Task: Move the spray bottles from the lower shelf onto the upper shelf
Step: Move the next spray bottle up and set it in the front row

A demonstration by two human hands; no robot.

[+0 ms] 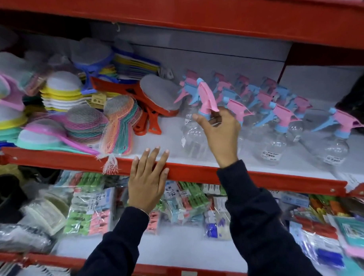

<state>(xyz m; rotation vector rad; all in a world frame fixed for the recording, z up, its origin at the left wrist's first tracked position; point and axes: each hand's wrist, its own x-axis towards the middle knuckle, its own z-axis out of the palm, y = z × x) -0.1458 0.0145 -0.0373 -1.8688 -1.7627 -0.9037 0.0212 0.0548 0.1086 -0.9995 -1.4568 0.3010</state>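
Right hand (pixel 220 131) grip pinches a clear plastic spray bottle's (pixel 192 128) pink trigger; left hand (pixel 147 178) flat, open.

Upper shelf (pixel 156 143), white board behind red front lip: clear spray bottles (pixel 273 145) with pink-and-blue trigger heads standing in rows on right half; round scrubbers (pixel 61 92) with coloured handles piled on left, some in net bag (pixel 117 123). Lower shelf (pixel 173 253), same red lip: bagged clothes pegs (pixel 92 207) and other plastic-wrapped packs lying flat.

Spray bottles (pixel 274 128) stand on the upper shelf (pixel 258 179), right of hand mirrors (pixel 116 115).
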